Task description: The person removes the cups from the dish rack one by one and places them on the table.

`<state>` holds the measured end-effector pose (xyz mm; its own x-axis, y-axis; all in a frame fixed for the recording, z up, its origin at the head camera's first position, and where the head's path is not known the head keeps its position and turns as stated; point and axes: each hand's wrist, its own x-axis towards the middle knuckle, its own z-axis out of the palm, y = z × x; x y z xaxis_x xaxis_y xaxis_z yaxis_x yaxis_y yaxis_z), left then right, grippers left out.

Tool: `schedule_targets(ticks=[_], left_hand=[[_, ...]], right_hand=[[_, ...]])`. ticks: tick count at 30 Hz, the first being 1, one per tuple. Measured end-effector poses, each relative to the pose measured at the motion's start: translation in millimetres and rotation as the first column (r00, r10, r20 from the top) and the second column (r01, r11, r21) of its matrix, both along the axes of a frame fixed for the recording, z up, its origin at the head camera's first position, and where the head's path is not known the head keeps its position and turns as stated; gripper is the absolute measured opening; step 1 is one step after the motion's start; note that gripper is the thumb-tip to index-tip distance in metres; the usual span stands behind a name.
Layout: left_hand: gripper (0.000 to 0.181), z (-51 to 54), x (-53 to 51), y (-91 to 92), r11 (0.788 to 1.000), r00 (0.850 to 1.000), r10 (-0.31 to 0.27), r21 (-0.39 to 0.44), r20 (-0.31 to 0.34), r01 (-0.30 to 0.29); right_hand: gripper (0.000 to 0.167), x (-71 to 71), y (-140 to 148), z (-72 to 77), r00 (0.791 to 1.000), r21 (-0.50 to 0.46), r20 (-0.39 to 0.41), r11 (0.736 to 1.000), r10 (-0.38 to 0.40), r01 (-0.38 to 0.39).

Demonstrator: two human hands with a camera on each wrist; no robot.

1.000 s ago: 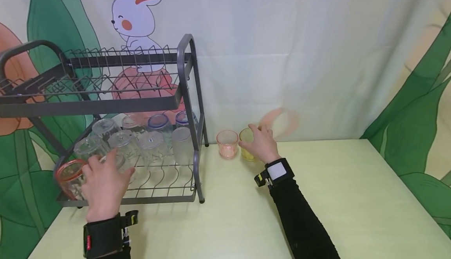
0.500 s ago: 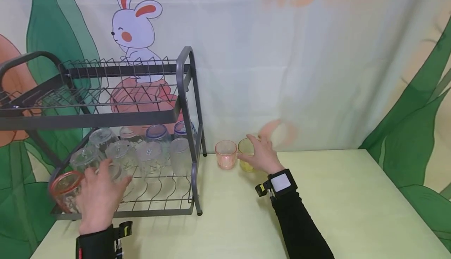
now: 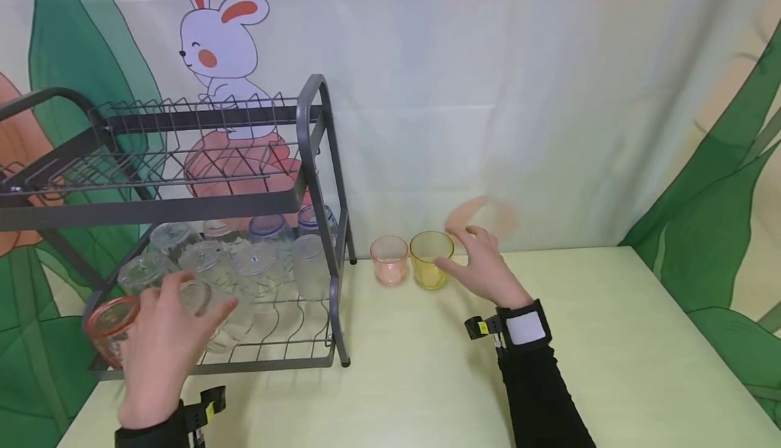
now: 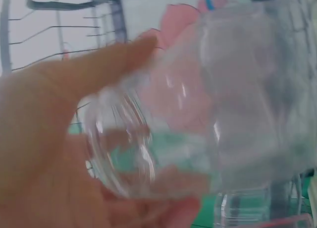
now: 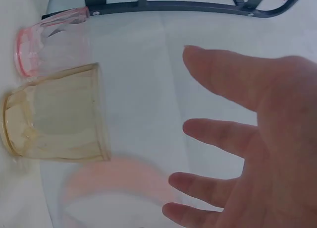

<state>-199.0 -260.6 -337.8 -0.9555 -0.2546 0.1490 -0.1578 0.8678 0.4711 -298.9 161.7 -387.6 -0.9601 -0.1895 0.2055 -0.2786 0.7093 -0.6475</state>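
Note:
On the rack's lower tier, the left hand (image 3: 161, 346) curls thumb and fingers round a clear glass (image 4: 183, 124), tilted in the left wrist view. An orange-rimmed glass (image 3: 111, 326) is just left of that hand. The right hand (image 3: 485, 268) has its fingers spread beside a yellow glass (image 3: 430, 272), which stands upright on the table. In the right wrist view a gap separates the right hand (image 5: 257, 134) from the yellow glass (image 5: 64, 116). A pink glass (image 3: 389, 265) stands left of the yellow one.
A dark two-tier wire rack (image 3: 152, 212) stands at the left. Several upside-down glasses, including a blue-rimmed one (image 3: 271, 231), fill the back of its lower tier. A patterned curtain (image 3: 549, 109) hangs behind the pale table (image 3: 610, 339).
The right hand has moved rightward off the yellow glass, which remains upright beside the pink one. The clear glass in the left hand now shows more, tilted at the front of the lower tier.

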Motion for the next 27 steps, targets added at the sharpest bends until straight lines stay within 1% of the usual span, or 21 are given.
schedule_targets(ticks=[4,7,10,11,13,16,18,19,20,22,23,24,25,26,27], left_hand=[[0.099,7.7,3.9,7.8,0.996,0.995,-0.095,0.001,0.014,0.095],[0.091,14.5,7.8,17.9,0.983,0.983,-0.183,0.021,0.006,0.183],[0.083,21.0,12.0,33.4,0.956,0.959,-0.280,0.077,-0.030,0.282],[0.080,22.1,12.7,39.8,0.943,0.949,-0.311,0.107,-0.048,0.314],[0.075,23.9,13.4,53.5,0.910,0.927,-0.369,0.174,-0.068,0.376],[0.067,23.5,11.0,75.4,0.841,0.886,-0.448,0.278,-0.119,0.463],[0.062,22.4,8.3,90.6,0.782,0.861,-0.489,0.365,-0.142,0.504],[0.061,21.3,6.4,98.0,0.749,0.848,-0.505,0.407,-0.160,0.523],[0.059,20.0,4.1,105.3,0.708,0.836,-0.519,0.459,-0.178,0.537],[0.058,17.8,-0.6,118.8,0.637,0.821,-0.535,0.544,-0.199,0.546],[0.057,16.5,-3.3,125.1,0.605,0.815,-0.541,0.575,-0.210,0.550],[0.057,15.4,-6.4,131.4,0.574,0.805,-0.549,0.599,-0.224,0.559],[0.057,13.6,-9.4,136.7,0.548,0.798,-0.552,0.618,-0.240,0.564],[0.057,11.9,-12.6,141.7,0.526,0.794,-0.553,0.634,-0.252,0.567],[0.057,10.2,-15.7,146.1,0.511,0.790,-0.552,0.639,-0.268,0.574]], right_hand=[[0.064,19.0,6.7,6.6,1.000,-0.007,-0.003,1.000,0.017,-0.017],[0.065,32.1,11.9,12.4,0.999,-0.019,0.004,0.999,0.034,-0.034],[0.064,43.1,17.2,19.6,0.999,-0.039,0.004,0.998,0.046,-0.046],[0.064,46.4,18.9,22.5,0.999,-0.049,0.004,0.998,0.049,-0.048],[0.063,52.6,20.8,27.8,0.998,-0.074,-0.001,0.995,0.062,-0.062],[0.061,60.4,20.5,34.4,0.996,-0.114,-0.010,0.989,0.093,-0.094],[0.060,64.3,19.0,37.3,0.992,-0.139,-0.020,0.982,0.125,-0.127],[0.059,65.8,17.9,38.5,0.989,-0.153,-0.027,0.977,0.144,-0.147],[0.058,67.3,16.8,39.8,0.987,-0.166,-0.033,0.973,0.160,-0.163],[0.056,70.0,15.0,42.3,0.981,-0.195,-0.042,0.961,0.191,-0.196],[0.054,71.1,14.0,43.7,0.978,-0.212,-0.043,0.955,0.204,-0.208],[0.053,72.4,13.3,45.1,0.976,-0.229,-0.041,0.949,0.213,-0.216],[0.052,73.1,12.0,46.2,0.975,-0.241,-0.041,0.944,0.220,-0.223],[0.050,74.0,10.8,47.7,0.974,-0.255,-0.039,0.941,0.222,-0.225],[0.049,74.6,9.5,49.0,0.974,-0.267,-0.039,0.937,0.224,-0.226]])
